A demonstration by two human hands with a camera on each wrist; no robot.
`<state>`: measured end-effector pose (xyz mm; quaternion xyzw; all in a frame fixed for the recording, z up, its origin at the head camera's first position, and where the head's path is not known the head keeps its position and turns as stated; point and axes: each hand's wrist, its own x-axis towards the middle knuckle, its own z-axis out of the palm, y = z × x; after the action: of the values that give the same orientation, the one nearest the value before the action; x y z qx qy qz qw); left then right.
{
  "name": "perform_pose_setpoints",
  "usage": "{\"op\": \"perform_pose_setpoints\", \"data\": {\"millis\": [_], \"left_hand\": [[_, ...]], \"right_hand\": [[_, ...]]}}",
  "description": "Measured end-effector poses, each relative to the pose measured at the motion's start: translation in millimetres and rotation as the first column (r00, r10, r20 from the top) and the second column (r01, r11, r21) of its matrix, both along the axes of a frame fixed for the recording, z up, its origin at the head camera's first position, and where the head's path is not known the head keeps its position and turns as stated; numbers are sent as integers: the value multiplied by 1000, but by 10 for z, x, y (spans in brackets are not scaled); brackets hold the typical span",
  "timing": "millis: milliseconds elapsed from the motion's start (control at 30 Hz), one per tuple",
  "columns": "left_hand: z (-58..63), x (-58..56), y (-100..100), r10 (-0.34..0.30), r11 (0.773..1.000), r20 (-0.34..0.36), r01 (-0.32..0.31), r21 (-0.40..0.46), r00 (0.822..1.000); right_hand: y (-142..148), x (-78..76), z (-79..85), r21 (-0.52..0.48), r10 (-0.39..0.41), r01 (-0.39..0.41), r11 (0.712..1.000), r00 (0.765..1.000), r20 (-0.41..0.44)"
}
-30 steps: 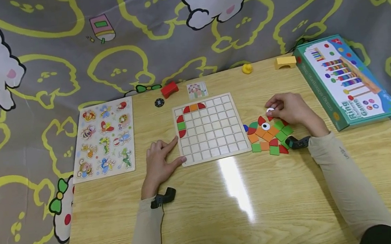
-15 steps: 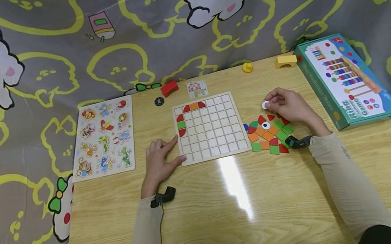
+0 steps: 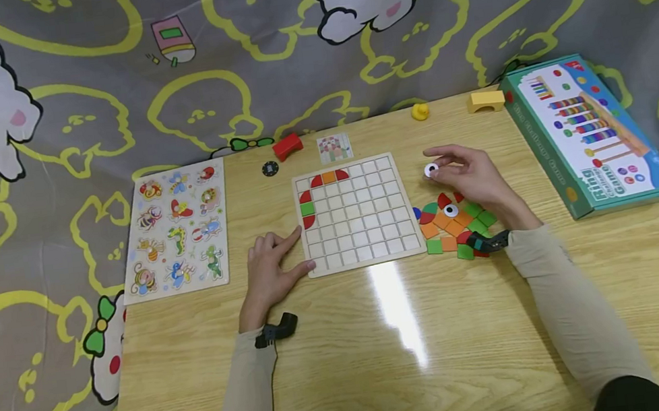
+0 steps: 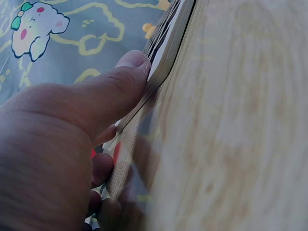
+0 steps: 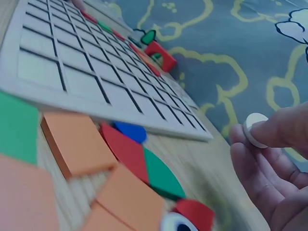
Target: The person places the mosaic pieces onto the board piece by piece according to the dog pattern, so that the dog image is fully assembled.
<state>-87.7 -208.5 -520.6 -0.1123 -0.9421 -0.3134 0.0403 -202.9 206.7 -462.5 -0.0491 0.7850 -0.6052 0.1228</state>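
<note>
While the left hand (image 3: 266, 271) rests unclenched, the right hand (image 3: 472, 174) pinches a part-hidden disc (image 3: 428, 170).

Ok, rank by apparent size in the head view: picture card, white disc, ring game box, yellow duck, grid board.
Ring game box
Grid board
Picture card
Yellow duck, white disc: too alike to rank; the disc is partly covered.

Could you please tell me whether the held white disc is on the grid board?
Off: the right hand pinches the white disc clear of the grid board.
</note>
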Motion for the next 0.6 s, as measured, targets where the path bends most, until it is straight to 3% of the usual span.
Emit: {"op": "perform_pose_setpoints", "data": {"millis": [133, 267, 500, 600], "left_hand": [[1, -3, 0, 0, 1000, 0, 0, 1, 1000], [1, -6, -2, 0, 1000, -1, 0, -1, 1000], [-9, -19, -12, 6, 1000, 10, -6, -7, 1000], [-10, -13, -15, 5, 1000, 14, -4, -5, 1000]], "right_hand": [[-113, -3, -11, -83, -19, 20, 996, 1000, 13], [-212, -18, -18, -59, -32, 31, 998, 1000, -2], [-391, -47, 12, -143, 9, -8, 990, 1000, 4], [-473, -54, 25, -122, 14, -16, 992, 1000, -20]]}}
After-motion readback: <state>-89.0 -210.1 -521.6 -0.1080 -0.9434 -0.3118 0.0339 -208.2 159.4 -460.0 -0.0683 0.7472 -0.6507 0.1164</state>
